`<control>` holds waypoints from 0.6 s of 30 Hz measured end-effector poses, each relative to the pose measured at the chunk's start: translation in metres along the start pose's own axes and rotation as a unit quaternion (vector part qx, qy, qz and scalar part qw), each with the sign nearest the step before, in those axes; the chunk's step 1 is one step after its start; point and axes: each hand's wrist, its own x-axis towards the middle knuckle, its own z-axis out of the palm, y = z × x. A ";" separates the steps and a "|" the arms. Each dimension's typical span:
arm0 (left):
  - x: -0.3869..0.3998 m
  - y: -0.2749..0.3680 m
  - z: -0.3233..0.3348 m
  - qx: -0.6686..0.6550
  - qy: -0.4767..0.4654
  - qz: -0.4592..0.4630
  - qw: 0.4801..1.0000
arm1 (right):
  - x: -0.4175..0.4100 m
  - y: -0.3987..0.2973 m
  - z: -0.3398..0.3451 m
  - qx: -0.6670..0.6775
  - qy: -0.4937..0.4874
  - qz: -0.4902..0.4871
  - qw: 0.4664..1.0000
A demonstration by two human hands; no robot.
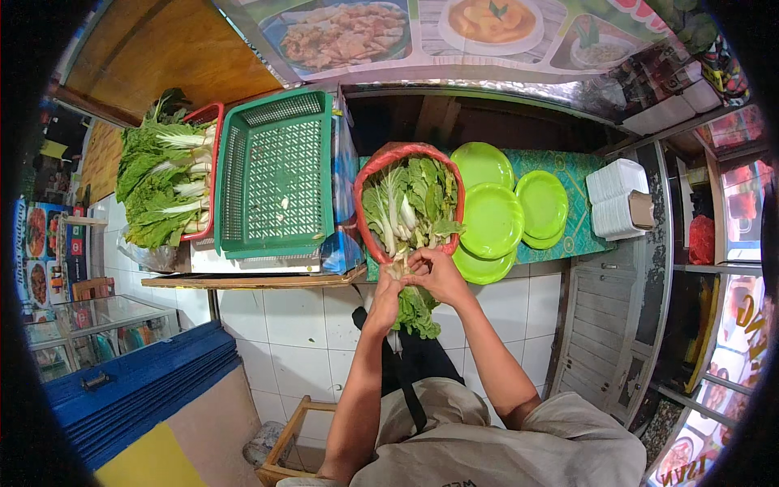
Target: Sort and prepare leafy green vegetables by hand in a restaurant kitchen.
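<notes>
My left hand [386,297] grips a leafy mustard green [416,315] by its pale stem end, its green leaves hanging down toward my legs. Fingers of my right hand [439,273] pinch at the same stem end, close against the left. Both hands are at the near rim of a container lined with a red plastic bag [360,182]. Inside it lie loose leaves and white stalks [409,204]. Left of that, a green perforated plastic basket [274,164] holds only a few small scraps. Bunches of mustard greens [167,182] fill a red basket [214,164] at the far left.
Lime-green plates [492,220] stand close right of the red bag on a patterned green tablecloth [578,225]. Stacked white foam boxes [618,198] sit beyond them. A wooden board edge [255,281] juts out at left. A wooden stool [292,435] stands on the tiled floor below.
</notes>
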 end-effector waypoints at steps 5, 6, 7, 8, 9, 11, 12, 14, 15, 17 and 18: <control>-0.008 0.017 0.001 -0.064 -0.113 -0.050 0.990 | 0.006 0.007 -0.006 -0.004 -0.046 0.022 0.999; -0.007 0.016 -0.005 0.014 -0.135 -0.003 0.991 | 0.008 0.007 -0.005 -0.003 -0.049 0.025 0.998; -0.007 0.013 -0.007 0.013 -0.132 -0.006 0.991 | 0.010 0.008 -0.004 0.004 -0.063 0.030 0.998; -0.007 0.010 -0.010 0.039 -0.112 0.001 0.993 | 0.013 0.008 -0.003 0.012 -0.077 0.035 0.996; -0.006 0.008 -0.011 0.065 -0.093 0.007 0.994 | 0.016 0.012 -0.002 0.012 -0.079 0.039 0.996; 0.000 -0.006 -0.019 0.077 -0.046 0.024 0.996 | 0.027 0.024 0.004 0.068 -0.101 0.071 0.990; 0.004 -0.013 -0.021 0.090 -0.003 0.044 0.995 | 0.034 0.038 0.007 0.153 -0.090 0.074 0.981; 0.013 -0.009 -0.018 0.074 0.004 0.042 0.996 | 0.051 0.059 0.007 0.195 -0.052 0.124 0.972; 0.016 -0.009 -0.019 0.061 0.014 0.044 0.997 | 0.062 0.070 0.009 0.237 -0.016 0.168 0.957; 0.028 -0.029 -0.034 0.075 0.037 0.029 0.996 | 0.091 0.102 0.017 0.227 0.009 0.181 0.957; 0.037 -0.033 -0.031 0.043 0.035 0.021 0.998 | 0.105 0.129 0.014 0.204 0.049 0.177 0.962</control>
